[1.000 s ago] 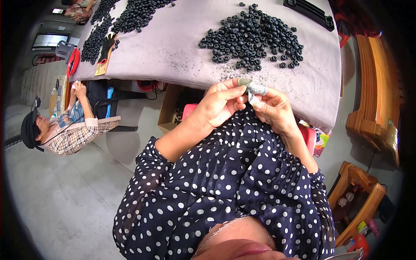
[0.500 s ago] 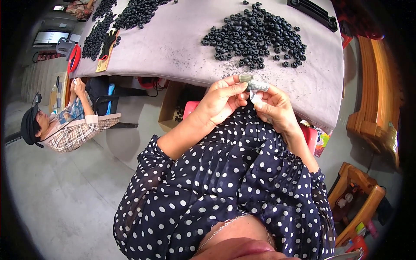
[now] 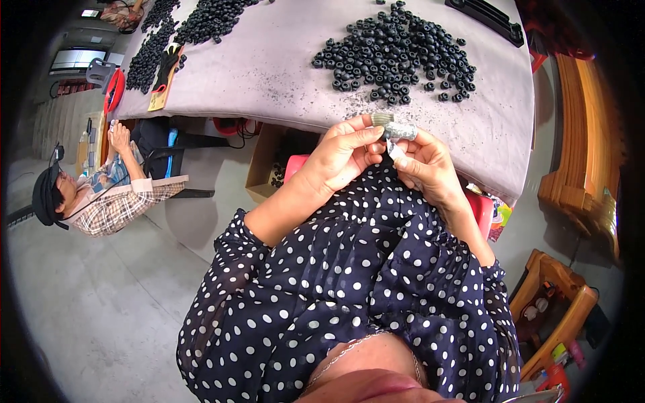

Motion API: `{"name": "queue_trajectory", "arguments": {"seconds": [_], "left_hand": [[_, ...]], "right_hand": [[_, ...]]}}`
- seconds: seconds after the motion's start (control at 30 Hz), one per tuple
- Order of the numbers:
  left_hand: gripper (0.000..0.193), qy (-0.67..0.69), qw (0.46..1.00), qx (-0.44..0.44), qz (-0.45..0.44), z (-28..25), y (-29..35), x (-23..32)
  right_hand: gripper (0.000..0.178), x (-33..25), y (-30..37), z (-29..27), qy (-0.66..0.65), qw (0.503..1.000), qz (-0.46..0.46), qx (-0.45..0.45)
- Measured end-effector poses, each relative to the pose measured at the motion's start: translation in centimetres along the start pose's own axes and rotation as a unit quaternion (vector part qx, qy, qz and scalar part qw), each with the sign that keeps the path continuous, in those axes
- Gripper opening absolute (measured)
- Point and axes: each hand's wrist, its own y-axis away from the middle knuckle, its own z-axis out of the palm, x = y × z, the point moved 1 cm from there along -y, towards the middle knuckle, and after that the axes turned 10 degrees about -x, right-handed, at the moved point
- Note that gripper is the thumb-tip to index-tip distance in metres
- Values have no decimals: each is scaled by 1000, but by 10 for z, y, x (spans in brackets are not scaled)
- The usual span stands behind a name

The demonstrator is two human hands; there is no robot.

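Close together at the table's near edge, my left hand (image 3: 342,153) and my right hand (image 3: 430,164) are both closed, fingertips meeting. A greenish wrap (image 3: 381,119) covers the left index fingertip, and a grey, smudged wrap (image 3: 402,131) covers the right one. Between the fingertips a small dark spot shows; the fingers hide most of what they pinch. A whitish strip (image 3: 392,148) sticks out by my right thumb; whether it is a wrap or a held thing I cannot tell. Beyond them lies a pile of small black ring-shaped parts (image 3: 396,57).
The cloth-covered table (image 3: 289,80) bears dark crumbs, more black parts (image 3: 215,20) at far left, a black glove (image 3: 164,70) and a long black tray (image 3: 485,20). A cardboard box (image 3: 263,161) stands below. Another person (image 3: 114,201) sits at left; wooden furniture (image 3: 581,154) stands at right.
Both hands keep nearly the same place and pinch, with only slight finger shifts. The seated person's hands at left have moved a little.
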Motion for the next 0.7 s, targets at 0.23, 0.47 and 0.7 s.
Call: {"name": "queue_trajectory", "arguments": {"seconds": [0.23, 0.47, 0.7], "left_hand": [[26, 24, 999, -20, -15, -1, -1, -1], [21, 28, 998, -41, -32, -1, 0, -4], [27, 55, 997, -47, -10, -23, 4, 11]], "right_hand": [[37, -2, 1, 2, -18, 1000, 0, 2], [33, 0, 0, -2, -24, 1000, -8, 1], [24, 2, -2, -8, -31, 999, -34, 24]]}}
